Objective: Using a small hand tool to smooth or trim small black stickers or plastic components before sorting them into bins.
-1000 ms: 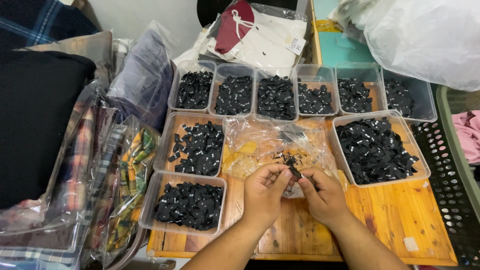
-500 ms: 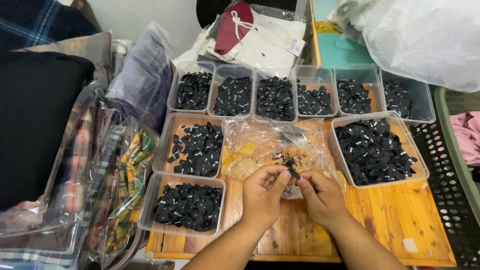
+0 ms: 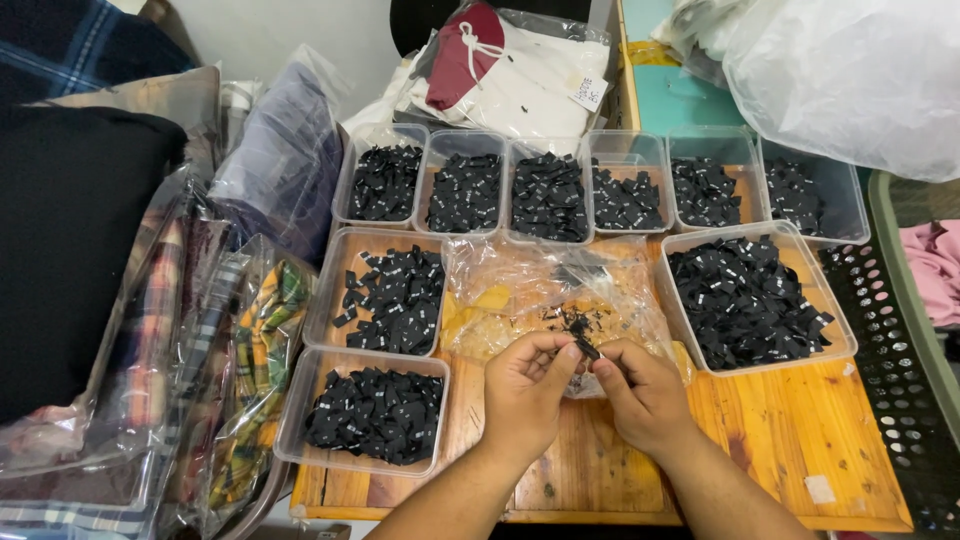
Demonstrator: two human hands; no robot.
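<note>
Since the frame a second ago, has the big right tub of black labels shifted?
No. The big tub sits at the same spot against the wooden table edge and the plastic bag.

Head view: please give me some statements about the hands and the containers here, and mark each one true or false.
1. Both hands pinch one small black label between the left hand and the right hand. True.
2. The clear containers hold red buttons. False: they hold small black labels, as in the large container on the right.
3. A crumpled clear plastic bag lies just beyond the hands. True.
4. The hands work over a glass table. False: it is a wooden table.
5. The back row has six containers. True.
</note>
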